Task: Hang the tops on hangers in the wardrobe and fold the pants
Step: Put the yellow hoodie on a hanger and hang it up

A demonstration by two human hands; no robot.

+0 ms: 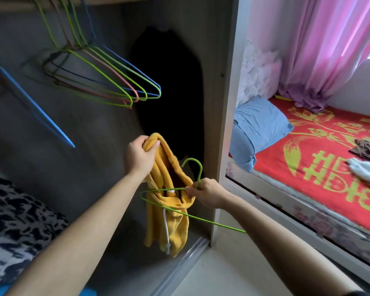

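At the open front of the wardrobe (222,82), low and near its right wall, I held a yellow hoodie (175,218) bunched by the hood. My left hand (140,155) was closed round the hood's rim, fingers curled over the cloth, so the body and a white cord (166,227) hung straight down. My right hand (207,194) pinched a green hanger (200,176) at the neck just under its hook, thumb and fingers tight on the wire. One end of the wire lay across the hoodie's opening, though I could not tell whether it was inside the cloth or only in front of it, and the other end stuck out past the wardrobe's right wall. The hoodie was not yet on the hanger. The step called, in my judgement, for one end at a time. My left grip needed to ease so the neck spread open, then the near end could slide in to a shoulder and the far end tip in after it. The cord had to stay clear of the hook. The hook would then go up to the rail (13,6) at the wardrobe's top, where empty hangers (115,82) hung beside a dark garment (169,82). More clothes (365,169) lay on the bed (308,157), right of the wardrobe.
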